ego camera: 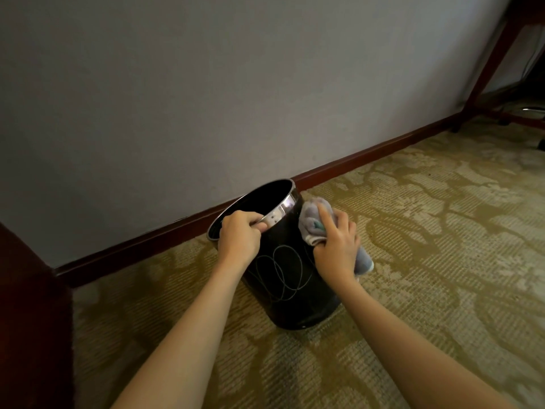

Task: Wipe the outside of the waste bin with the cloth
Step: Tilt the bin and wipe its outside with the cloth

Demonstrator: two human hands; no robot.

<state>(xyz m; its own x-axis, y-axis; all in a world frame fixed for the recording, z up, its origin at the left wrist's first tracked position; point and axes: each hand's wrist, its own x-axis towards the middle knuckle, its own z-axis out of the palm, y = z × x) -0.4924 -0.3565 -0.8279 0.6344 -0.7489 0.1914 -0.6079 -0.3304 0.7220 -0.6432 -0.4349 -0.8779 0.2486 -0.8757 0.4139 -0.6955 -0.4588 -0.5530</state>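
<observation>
Glossy black waste bin (290,290) with shiny metal rim (283,208), soft cloth (312,222), rough woven carpet (413,261).

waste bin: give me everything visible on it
The waste bin is a round, glossy black container with a shiny metal rim band and thin looping line patterns on its side. It sits on the patterned carpet near the wall, tilted away from the person, its inside dark. The left hand grips its rim; the right hand presses a greyish cloth against its side.

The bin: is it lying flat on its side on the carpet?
No, the bin stands on its base, tilted, its open rim gripped by the left hand.
</observation>
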